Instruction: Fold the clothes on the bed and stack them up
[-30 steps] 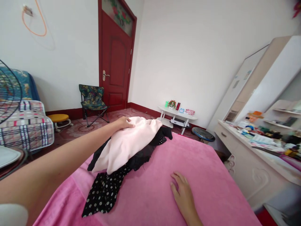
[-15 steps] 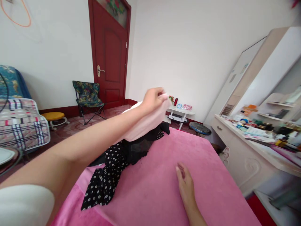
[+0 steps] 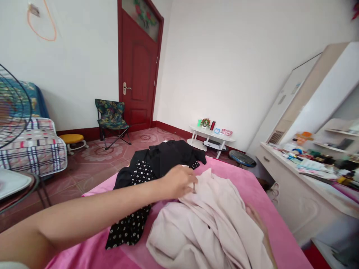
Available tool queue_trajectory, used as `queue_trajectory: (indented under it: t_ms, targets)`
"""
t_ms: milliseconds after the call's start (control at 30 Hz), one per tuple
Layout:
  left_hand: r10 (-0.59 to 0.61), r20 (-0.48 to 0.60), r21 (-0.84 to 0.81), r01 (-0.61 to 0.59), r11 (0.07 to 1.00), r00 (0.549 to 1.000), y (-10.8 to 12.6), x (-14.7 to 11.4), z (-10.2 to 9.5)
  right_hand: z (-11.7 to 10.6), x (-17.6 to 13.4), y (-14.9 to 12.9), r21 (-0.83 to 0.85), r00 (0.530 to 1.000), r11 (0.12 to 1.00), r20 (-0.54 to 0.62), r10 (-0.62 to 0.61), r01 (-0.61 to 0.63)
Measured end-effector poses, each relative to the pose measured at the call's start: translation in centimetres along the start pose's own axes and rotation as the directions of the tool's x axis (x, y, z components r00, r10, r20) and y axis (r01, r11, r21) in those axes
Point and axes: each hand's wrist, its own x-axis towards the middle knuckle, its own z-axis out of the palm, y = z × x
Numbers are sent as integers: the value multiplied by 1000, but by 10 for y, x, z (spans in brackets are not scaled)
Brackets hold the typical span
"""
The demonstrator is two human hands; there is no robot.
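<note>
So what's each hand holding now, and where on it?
The left hand pinches the pale pink garment at its upper edge, fingers closed on the cloth. The right hand lies mostly hidden under the garment's right side; whether it grips cannot be told.

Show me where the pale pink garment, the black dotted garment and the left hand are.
pale pink garment (image 3: 207, 224), head view, middle folds.
black dotted garment (image 3: 127, 231), head view, lower dotted end.
left hand (image 3: 178, 182), head view, back of hand.
</note>
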Motion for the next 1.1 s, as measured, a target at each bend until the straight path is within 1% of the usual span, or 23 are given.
queue_trajectory:
  t_ms: [33,67,100,167,233,300,367,400,467,567,633,700,800,867,933,1067,1100]
  targets:
    - [-128,-40,54,130,990,991,-22,-3,-9,1,2,-20,-11,1000,1000,20,10,-10]
    - [-227,-71,87,233,969,971,-43,-6,-17,1,3,-41,-24,999,1000,51,0,2]
    - [-317,-93,106,326,940,944,-62,-10,-23,2,2,-61,-43,995,998,87,-40,44]
    - [-437,-105,114,447,887,893,-94,-18,-27,8,-7,-95,-79,971,981,181,-159,175]
    - [-499,-99,114,508,854,861,-112,-25,-24,25,-23,-112,-124,920,945,297,-255,302]
    - [-519,-108,116,529,840,848,-117,-28,-16,52,-44,-111,-201,845,887,445,-296,417]
    - [-514,-132,121,528,841,848,-111,-27,-6,80,-64,-100,-298,772,803,568,-284,515]
    - [-502,-136,135,518,845,854,-106,-25,-2,91,-73,-96,-339,746,761,607,-272,553]
    - [-476,-118,180,490,853,871,-96,-20,5,105,-84,-91,-388,723,699,637,-268,601]
    - [-453,-46,242,450,860,890,-90,-10,6,108,-88,-95,-383,709,687,649,-275,617]
    - [-448,-20,257,438,861,894,-96,-1,-4,104,-88,-99,-369,713,699,641,-286,612]
    - [-454,-20,283,440,852,891,-111,9,-25,102,-88,-100,-361,726,714,620,-297,600]
    - [-493,-60,337,482,809,868,-141,23,-58,103,-91,-98,-351,743,736,598,-300,579]
    - [-518,-91,366,513,777,850,-159,25,-69,104,-92,-96,-346,751,748,590,-296,567]
    - [-525,-98,382,519,765,845,-171,18,-66,105,-91,-94,-343,757,758,586,-289,555]
    - [-543,-65,361,527,769,837,-184,-9,-38,106,-86,-89,-329,752,782,608,-253,529]
    - [-534,-61,348,520,780,843,-188,-16,-32,107,-84,-88,-327,749,786,616,-243,524]
